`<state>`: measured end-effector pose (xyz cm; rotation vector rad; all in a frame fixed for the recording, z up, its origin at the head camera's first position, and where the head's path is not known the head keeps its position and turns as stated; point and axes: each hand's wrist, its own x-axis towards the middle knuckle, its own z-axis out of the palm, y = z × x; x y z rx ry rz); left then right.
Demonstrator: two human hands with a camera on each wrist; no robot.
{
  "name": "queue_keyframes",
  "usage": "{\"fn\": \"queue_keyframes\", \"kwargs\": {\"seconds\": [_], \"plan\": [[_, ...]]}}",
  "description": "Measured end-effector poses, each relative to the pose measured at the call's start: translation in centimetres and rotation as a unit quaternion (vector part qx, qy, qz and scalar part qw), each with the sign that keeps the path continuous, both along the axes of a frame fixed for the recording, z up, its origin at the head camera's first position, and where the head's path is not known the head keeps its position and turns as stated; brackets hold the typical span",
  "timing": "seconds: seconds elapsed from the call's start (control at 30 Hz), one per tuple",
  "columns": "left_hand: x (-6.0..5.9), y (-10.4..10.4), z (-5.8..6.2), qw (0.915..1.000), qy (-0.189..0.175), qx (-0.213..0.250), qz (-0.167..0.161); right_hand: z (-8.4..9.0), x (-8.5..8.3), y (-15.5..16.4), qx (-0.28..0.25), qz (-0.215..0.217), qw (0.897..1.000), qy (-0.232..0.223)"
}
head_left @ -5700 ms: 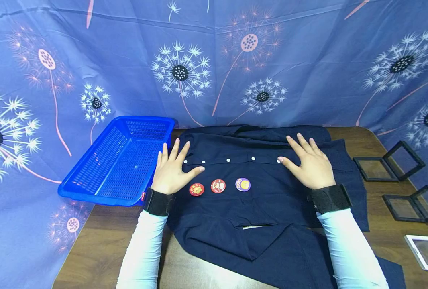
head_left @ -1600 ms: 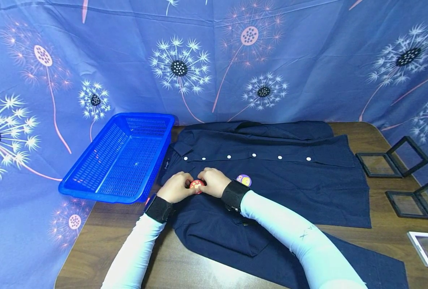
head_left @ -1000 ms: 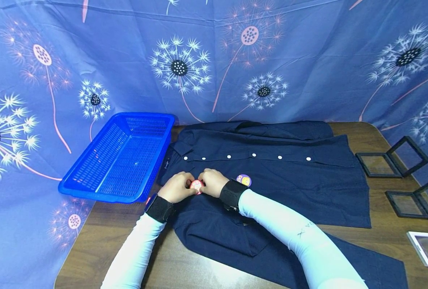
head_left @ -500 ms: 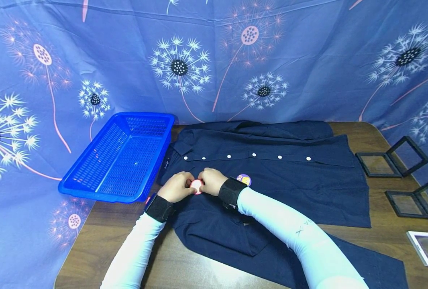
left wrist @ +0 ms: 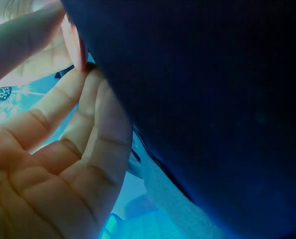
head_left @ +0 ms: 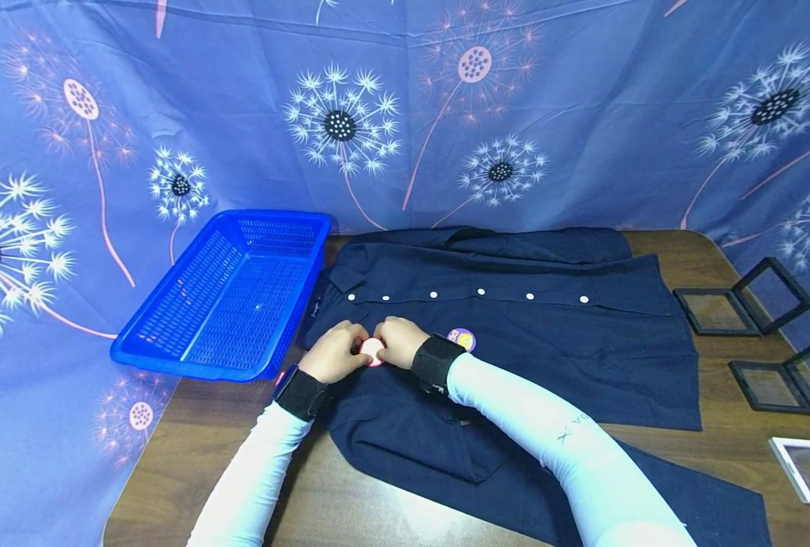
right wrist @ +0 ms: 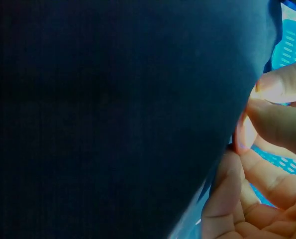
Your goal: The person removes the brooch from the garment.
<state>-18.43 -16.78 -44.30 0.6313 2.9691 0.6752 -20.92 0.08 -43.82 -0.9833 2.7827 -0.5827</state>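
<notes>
A dark navy shirt [head_left: 514, 357] lies flat on the wooden table [head_left: 193, 448], with its row of white buttons toward the back. My left hand [head_left: 350, 351] and right hand [head_left: 386, 343] meet at the shirt's left part and together pinch a small round red badge [head_left: 372, 352], whose pale side faces up. A purple and yellow badge [head_left: 461, 339] sits on the shirt just right of my right wrist. Dark shirt fabric [left wrist: 212, 99] fills most of the left wrist view beside curled fingers [left wrist: 73, 129]. The right wrist view shows fingertips [right wrist: 277, 119] on the badge [right wrist: 244, 133] at the fabric's edge.
A blue plastic basket [head_left: 172, 346] with nothing in it stands at the table's left, overhanging the edge. Two open black frame cases [head_left: 740, 304] [head_left: 784, 380] and a white one [head_left: 808, 471] lie at the right. A blue dandelion-print cloth hangs behind.
Both hands came from lying flat on the shirt to the left badge. Over the last second the badge turned in my fingers, from its red face to a pale side.
</notes>
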Motion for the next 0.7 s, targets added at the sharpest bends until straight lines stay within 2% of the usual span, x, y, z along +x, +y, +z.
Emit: {"fn": "queue_keyframes", "kwargs": {"seconds": [0.2, 0.4, 0.7], "plan": [[0.18, -0.09, -0.03, 0.9993, 0.035, -0.009, -0.005, -0.06, 0.02, 0.13, -0.025, -0.010, 1.000, -0.002], [0.40, -0.23, 0.06, 0.9991, 0.039, -0.014, -0.004, -0.04, -0.09, 0.14, -0.034, -0.010, 0.999, -0.005], [0.54, -0.59, -0.19, 0.9978, 0.056, -0.023, -0.025, -0.38, -0.39, 0.08, -0.041, -0.007, 0.999, -0.005]]}}
